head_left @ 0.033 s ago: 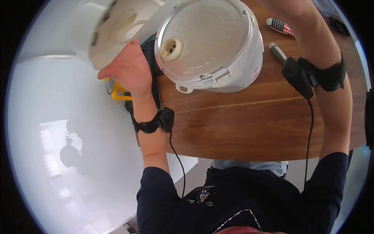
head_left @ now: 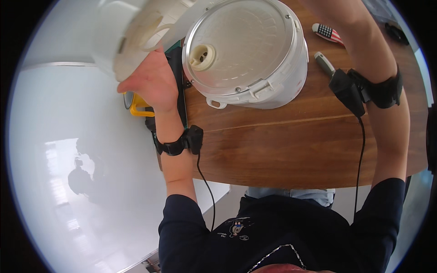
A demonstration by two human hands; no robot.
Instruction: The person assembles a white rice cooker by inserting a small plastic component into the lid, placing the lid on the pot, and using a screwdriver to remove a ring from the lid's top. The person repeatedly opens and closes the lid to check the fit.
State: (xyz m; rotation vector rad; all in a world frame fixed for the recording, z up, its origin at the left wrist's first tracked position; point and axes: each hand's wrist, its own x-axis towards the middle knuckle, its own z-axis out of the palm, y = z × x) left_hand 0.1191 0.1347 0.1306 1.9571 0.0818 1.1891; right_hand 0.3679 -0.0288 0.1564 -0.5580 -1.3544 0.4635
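Note:
A round white appliance body (head_left: pixel 284 86), like a rice cooker, sits on the wooden table with a latch and a small loop on its near side. Its top is a screwed-down metal plate (head_left: pixel 250 41) with a yellowed round socket (head_left: pixel 202 57) at the left. My left hand (head_left: pixel 154 79) is palm up beside it, supporting a white plastic cover (head_left: pixel 139 38) that is tilted up and blurred; the cover hides most of the fingers. My right forearm (head_left: pixel 371 50) reaches past the top edge on the far right, so the right hand itself is out of sight.
Right of the appliance lie a grey-handled tool (head_left: pixel 324 63) and a striped red-and-white object with a dark grid (head_left: pixel 326 32). A yellow-framed item (head_left: pixel 142 109) is beside my left wrist. A glossy white panel (head_left: pixel 104 168) fills the left. Cables hang from both forearm straps.
The white cover has turned slightly more edge-on and shifted a little to the right in my left hand. The appliance body stays almost in place.

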